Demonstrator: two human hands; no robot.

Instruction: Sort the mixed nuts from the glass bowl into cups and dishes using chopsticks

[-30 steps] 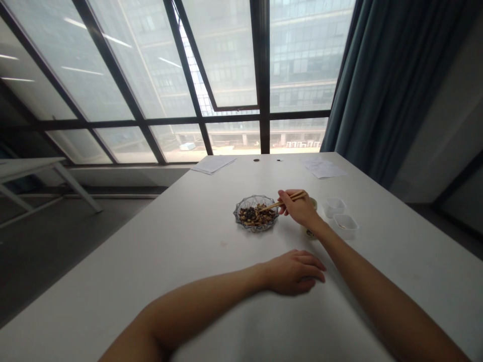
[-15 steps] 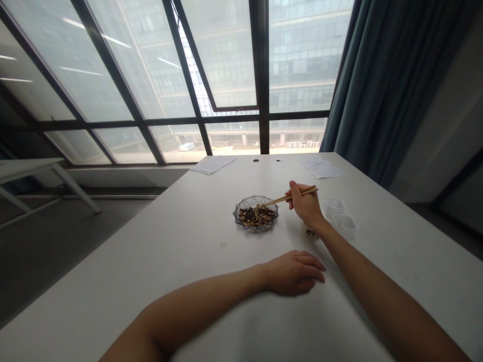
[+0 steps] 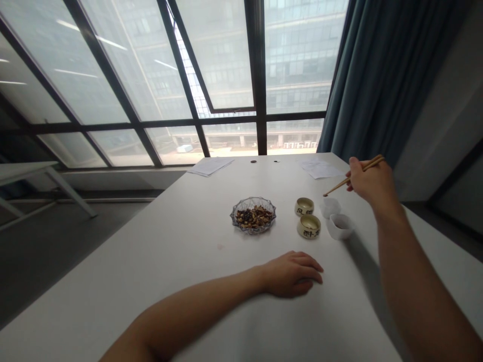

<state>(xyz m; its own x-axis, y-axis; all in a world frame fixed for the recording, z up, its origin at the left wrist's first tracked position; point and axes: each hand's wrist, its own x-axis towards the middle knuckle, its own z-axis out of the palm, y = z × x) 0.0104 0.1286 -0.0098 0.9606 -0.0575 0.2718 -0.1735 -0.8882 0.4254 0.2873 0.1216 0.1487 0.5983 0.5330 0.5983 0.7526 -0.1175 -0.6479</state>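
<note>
My right hand grips a pair of wooden chopsticks at the right of the table. A small dark piece shows at their tips, above a clear plastic cup. Nearer to me stands a second clear plastic cup with something dark in the bottom. To their left are two small ceramic cups with dark characters, a farther cup and a nearer cup. A scalloped glass bowl holds mixed seeds or nuts. My left hand rests on the table, fingers stretched out, holding nothing.
Papers lie at the far left and far right of the white table. Two small dark spots are near its far edge. Behind it are windows and a blue curtain; another table stands at left.
My right hand has moved right with the chopsticks, from the glass bowl to above the plastic cups. The two ceramic cups are now uncovered from behind it. My left hand stays put.
</note>
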